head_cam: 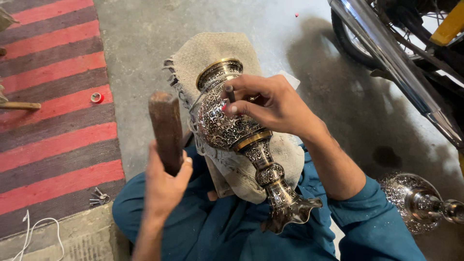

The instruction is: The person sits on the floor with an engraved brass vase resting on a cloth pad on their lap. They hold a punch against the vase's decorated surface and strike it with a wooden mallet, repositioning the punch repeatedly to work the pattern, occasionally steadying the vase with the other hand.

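Brass-rimmed engraved vase (246, 140) at frame centre, lying on burlap pad (212, 48). Right hand (275, 104) pinching chisel (230, 93) against vase; left hand (162, 186) clenched round raised wooden mallet (166, 129). Risk: glancing blow, chisel skidding, marring pattern or striking fingers.

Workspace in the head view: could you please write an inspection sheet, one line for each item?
Surface: grey concrete floor, red and dark striped mat beside it.
Job's things: engraved metal vase lying tilted on a burlap pad over the lap.
Clutter: red tape roll, keys, second engraved piece.
Grippers: left hand grips a wooden mallet; right hand holds a small punch on the vase.
Cables: white cord.
Surroundings: motorcycle exhaust.
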The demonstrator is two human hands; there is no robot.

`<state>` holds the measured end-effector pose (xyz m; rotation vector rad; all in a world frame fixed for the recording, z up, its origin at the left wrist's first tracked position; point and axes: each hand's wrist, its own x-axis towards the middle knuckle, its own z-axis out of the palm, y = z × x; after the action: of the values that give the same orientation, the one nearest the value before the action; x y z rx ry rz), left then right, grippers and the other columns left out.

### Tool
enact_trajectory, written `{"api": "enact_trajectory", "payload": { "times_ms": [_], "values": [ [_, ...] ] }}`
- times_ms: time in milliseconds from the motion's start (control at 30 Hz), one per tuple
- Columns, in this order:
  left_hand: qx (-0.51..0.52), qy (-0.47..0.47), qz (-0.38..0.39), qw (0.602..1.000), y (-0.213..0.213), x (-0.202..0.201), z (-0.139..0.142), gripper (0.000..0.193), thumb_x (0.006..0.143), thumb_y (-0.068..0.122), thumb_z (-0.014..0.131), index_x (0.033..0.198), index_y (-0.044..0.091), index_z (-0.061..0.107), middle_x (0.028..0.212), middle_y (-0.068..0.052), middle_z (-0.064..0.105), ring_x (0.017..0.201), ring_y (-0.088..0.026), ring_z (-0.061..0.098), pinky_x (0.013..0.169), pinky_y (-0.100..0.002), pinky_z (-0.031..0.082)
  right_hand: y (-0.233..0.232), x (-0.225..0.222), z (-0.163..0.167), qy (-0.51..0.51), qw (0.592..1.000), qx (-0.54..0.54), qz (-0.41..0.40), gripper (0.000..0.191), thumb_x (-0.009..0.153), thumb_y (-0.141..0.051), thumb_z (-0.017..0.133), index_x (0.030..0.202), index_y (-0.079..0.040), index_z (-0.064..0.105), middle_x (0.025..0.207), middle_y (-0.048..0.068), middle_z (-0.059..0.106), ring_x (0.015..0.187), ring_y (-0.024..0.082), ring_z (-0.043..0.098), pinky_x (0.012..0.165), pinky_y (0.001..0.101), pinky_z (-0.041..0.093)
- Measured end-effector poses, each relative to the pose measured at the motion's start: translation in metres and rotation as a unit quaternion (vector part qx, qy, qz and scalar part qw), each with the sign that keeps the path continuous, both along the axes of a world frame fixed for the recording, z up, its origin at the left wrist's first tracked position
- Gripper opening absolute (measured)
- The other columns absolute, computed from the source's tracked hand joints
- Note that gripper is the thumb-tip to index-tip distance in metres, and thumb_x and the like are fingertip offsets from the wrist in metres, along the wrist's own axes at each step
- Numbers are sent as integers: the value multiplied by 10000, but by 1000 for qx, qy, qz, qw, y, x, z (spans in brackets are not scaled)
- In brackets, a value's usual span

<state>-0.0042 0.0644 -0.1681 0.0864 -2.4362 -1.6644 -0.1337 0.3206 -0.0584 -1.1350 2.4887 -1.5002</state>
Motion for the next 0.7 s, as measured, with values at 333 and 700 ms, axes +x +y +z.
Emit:
{"api": "enact_trajectory", "payload": {
  "times_ms": [333, 700],
  "values": [
    [-165, 105, -50, 979, -20, -34, 109, 739, 824, -2, 688, 1496, 110, 402, 1186, -216, 694, 1052, -371, 735, 840, -437, 578, 3, -2, -8, 9, 1000, -18, 5, 335, 968, -123, 791, 1282, -80, 683, 950, 37, 804, 814, 63, 745, 656, 213, 568],
    [-318, 127, -76, 936, -28, -48, 143, 807, 764, 21, 747, 1511, 179, 484, 1195, -189, 656, 1051, -425, 641, 891, -509, 501, 2, -6, -7, 2, 1000, -4, 15, 319, 964, -148, 777, 1269, -98, 700, 883, 11, 801, 699, 38, 709, 566, 208, 524]
  ]
}}
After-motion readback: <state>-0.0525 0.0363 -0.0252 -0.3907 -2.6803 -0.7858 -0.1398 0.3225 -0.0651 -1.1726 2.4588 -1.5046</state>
